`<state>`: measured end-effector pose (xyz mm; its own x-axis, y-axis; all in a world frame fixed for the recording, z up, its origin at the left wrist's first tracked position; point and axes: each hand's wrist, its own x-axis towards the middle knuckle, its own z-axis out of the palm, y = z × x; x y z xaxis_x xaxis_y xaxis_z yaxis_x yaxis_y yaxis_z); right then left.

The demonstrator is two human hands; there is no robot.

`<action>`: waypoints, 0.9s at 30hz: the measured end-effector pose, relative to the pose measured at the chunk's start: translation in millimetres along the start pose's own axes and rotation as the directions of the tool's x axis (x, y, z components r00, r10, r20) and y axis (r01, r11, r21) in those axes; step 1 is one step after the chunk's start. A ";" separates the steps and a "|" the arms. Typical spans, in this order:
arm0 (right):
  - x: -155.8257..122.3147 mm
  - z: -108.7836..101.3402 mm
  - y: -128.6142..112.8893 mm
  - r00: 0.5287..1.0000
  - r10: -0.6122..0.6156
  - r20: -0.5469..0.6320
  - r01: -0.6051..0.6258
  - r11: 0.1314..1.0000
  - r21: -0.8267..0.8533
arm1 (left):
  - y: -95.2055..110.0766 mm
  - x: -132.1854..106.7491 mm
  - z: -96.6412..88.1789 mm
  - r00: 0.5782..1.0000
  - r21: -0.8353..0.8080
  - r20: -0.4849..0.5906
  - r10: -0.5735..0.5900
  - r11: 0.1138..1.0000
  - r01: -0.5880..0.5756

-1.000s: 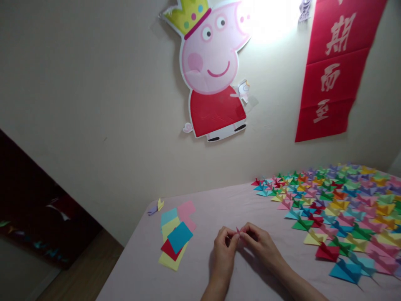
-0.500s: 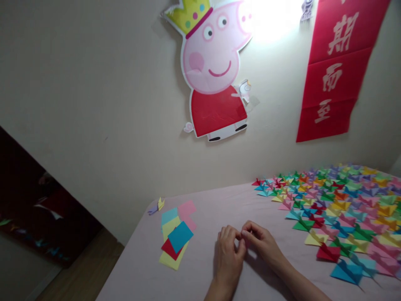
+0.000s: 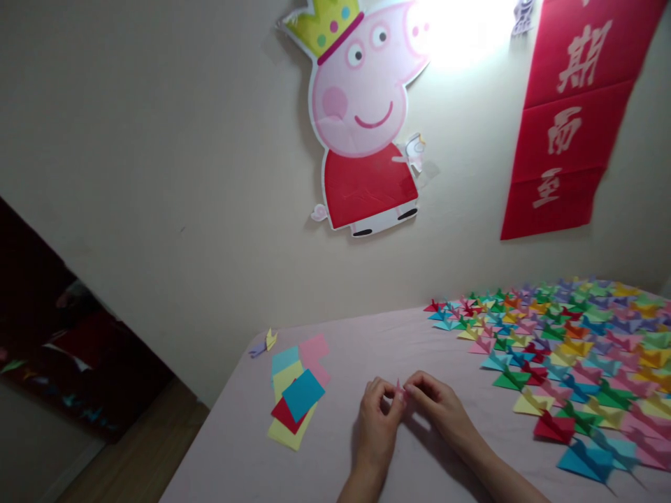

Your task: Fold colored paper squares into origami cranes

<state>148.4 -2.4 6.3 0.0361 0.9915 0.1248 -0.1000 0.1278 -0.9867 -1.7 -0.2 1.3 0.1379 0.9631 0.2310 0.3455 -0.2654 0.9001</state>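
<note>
Closely pinched at the fingertips, just above the near middle of the table: a small folded piece of pink paper [image 3: 398, 385], with one thin point sticking up between both hands. Mostly hidden by fingers, so impossible to tell its full shape. On its left side, the left hand [image 3: 378, 419], thumb and forefinger closed on the paper, with a small gap inside the curl of the fingers. On its right side, the right hand [image 3: 439, 405], thumb and forefinger narrowed to a pinch on the right edge. Fingertips of both hands almost meeting around the paper.

Underneath, a pale pinkish cloth-covered table [image 3: 225, 447]. To the left, well apart from the grip, a loose overlapping spread: pale yellow paper pieces [image 3: 286, 434], a red paper square [image 3: 284, 416], a bright blue paper square [image 3: 303, 395] on top, then light blue paper [image 3: 284, 359] and pink paper pieces [image 3: 314, 346]. To the right, many folded paper birds [image 3: 586, 461] in rows, of many colours, running back towards the wall. At the far left corner, a folded yellow paper piece [image 3: 271, 340] beside a folded purple paper piece [image 3: 258, 349].

Beyond, on a pale wall [image 3: 210, 175], a crowned cartoon pig cutout in a red dress [image 3: 367, 185], a glaring white light and a red banner with pale characters [image 3: 529, 154].
</note>
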 end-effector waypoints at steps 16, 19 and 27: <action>0.5 1.4 -3.3 0.999 -0.018 0.028 0.018 0.999 0.027 | 8.8 -3.5 1.6 0.998 0.042 0.045 -0.048 0.998 0.046; 2.1 -1.0 -0.6 0.999 -0.031 -0.042 0.033 0.998 0.051 | 8.6 -3.4 1.8 0.999 0.062 0.044 -0.031 0.998 0.029; 2.5 -2.4 -1.3 0.993 -0.011 -0.120 0.021 0.996 0.087 | 14.9 -6.0 1.6 0.999 0.088 0.030 -0.041 0.995 0.038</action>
<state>151.1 -0.2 7.6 0.1560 0.9802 0.1223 -0.1853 0.1506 -0.9711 4.1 -10.0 12.7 0.1515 0.9713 0.1832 0.4306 -0.2316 0.8723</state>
